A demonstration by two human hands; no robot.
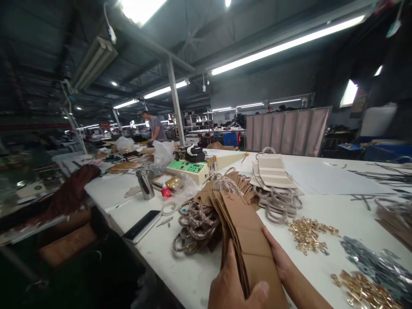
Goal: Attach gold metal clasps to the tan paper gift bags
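A stack of brown bag panels (249,227) stands tilted over the white table in front of me. My left hand (236,281) grips its left side and near end, thumb across the face and fingers along the layered edges. Along the right edge lies my right hand (278,257), its fingers curled round the side and partly hidden. Handles wrapped in clear plastic (199,219) lie bunched left of the stack. Behind it are more brown panels (240,180) with wrapped handles. Cream panels (273,171) with handles sit further back to the right.
Gold metal fittings (309,234) and grey metal pieces (376,257) lie in heaps at right. On the left are a phone (143,225), a tape roll (169,209) and a steel cup (146,184). A green-topped machine (188,167) stands behind. A person (155,126) works far off.
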